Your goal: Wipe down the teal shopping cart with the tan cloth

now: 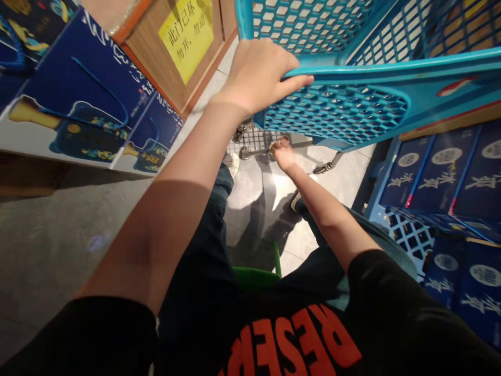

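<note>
My left hand [263, 73] is closed over the near corner of the rim of a blue plastic shopping cart [360, 75], with its thumb along the top edge. Low down, below the basket, my right hand [282, 151] has its fingers curled in beside the cart's lower metal frame [256, 152]. Something small and pale may be between those fingers, but I cannot make it out. A caster wheel [245, 152] is to the left of this hand, and another caster [323, 168] is to its right.
Blue gift bags [90, 94] stand at the left by a wooden cabinet [156, 31] bearing a yellow paper sign [188, 36]. Dark blue boxes [442, 167] are stacked at the right in a blue crate [410, 235]. Part of a green seat [254, 277] shows between my legs.
</note>
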{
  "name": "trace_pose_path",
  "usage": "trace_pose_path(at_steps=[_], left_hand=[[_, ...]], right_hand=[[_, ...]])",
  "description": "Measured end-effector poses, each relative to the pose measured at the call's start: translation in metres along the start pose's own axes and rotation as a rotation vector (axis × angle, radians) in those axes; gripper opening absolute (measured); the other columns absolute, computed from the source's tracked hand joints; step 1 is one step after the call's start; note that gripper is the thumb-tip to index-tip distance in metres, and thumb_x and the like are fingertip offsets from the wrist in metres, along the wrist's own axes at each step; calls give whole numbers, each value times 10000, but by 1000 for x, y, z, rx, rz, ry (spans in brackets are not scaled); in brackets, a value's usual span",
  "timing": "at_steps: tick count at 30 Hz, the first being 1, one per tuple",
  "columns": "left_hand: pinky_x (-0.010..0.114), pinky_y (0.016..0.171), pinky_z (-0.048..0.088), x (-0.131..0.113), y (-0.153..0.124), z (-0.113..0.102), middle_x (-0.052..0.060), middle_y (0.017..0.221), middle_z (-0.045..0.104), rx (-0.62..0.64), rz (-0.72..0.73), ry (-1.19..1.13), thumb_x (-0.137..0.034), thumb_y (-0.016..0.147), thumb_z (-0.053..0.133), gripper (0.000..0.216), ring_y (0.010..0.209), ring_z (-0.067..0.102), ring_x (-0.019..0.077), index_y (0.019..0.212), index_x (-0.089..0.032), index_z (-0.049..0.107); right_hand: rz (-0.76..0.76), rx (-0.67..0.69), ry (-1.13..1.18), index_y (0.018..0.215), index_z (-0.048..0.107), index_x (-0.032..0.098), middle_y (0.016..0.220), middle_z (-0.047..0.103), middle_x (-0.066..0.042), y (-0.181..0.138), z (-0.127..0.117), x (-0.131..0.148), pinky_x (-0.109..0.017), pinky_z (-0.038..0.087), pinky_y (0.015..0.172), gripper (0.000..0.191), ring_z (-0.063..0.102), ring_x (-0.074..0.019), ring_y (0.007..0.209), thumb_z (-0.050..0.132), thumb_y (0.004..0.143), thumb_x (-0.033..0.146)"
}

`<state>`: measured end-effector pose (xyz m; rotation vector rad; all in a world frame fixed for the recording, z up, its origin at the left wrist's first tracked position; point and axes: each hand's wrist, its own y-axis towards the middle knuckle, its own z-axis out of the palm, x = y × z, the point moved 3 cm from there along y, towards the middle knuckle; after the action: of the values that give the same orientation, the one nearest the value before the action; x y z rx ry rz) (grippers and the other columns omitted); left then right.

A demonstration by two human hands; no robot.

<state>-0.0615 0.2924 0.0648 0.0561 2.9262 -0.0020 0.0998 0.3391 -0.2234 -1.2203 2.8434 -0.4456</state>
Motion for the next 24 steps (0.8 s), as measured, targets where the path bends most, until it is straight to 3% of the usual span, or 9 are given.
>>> trace_pose_path(at_steps=[3, 6, 10, 13, 16, 19, 24], left_hand=[[520, 1047, 506, 4, 5, 4, 59, 1199, 884, -50, 12, -39, -726, 1195, 418, 636, 1342, 738, 350, 1259, -295, 882], [533, 1033, 504, 13, 9, 6, 80, 1061, 879, -126, 30, -132, -736, 1139, 488, 581, 1291, 762, 401, 1087, -315, 885], [557, 1050, 510, 23, 11, 8, 101, 1068, 889, -139, 17, -161, -753, 1095, 456, 575, 1238, 761, 424, 1037, -362, 873], [572, 1033, 527, 22, 13, 13, 91, 1016, 887, -173, 64, -168, -760, 1078, 445, 564, 1223, 761, 424, 1048, -392, 873], [565, 1008, 536, 17, 16, 20, 75, 897, 850, -229, 139, -203, -767, 1094, 451, 564, 1239, 768, 405, 1029, -400, 874], [562, 997, 522, 8, 18, 24, 88, 919, 842, -221, 144, -206, -722, 1128, 472, 552, 1243, 766, 402, 1018, -353, 867], [502, 941, 492, -11, 16, 22, 119, 964, 834, -159, 136, -169, -638, 1180, 532, 502, 1168, 754, 364, 1007, -294, 854]], right_hand=[[-41, 23, 0, 1283, 854, 67, 1365, 830, -247, 13, 10, 31, -441, 566, 1306, 367, 724, -322, 1428, 547, 1085, 24], [-49, 36, -25, 1235, 850, 47, 1335, 832, -258, 18, 3, 36, -440, 593, 1253, 308, 743, -323, 1375, 639, 1013, 17], [-17, 22, -83, 1189, 845, 32, 1276, 820, -284, -2, -24, -11, -443, 590, 1143, 267, 728, -367, 1288, 769, 938, 81], [31, -10, -127, 1234, 823, 28, 1270, 802, -286, -27, -40, -53, -444, 555, 1075, 291, 711, -369, 1220, 681, 987, 90], [43, -13, -143, 1273, 797, 24, 1296, 784, -285, -39, -40, -67, -438, 521, 1074, 325, 685, -356, 1215, 581, 1033, 61], [25, 26, -117, 1323, 769, 11, 1364, 756, -301, -31, -22, -49, -454, 496, 1155, 372, 654, -354, 1290, 472, 1103, 49], [-109, 87, -44, 1371, 778, 89, 1464, 763, -260, 8, 27, 18, -466, 499, 1282, 400, 673, -342, 1388, 443, 1153, 81]])
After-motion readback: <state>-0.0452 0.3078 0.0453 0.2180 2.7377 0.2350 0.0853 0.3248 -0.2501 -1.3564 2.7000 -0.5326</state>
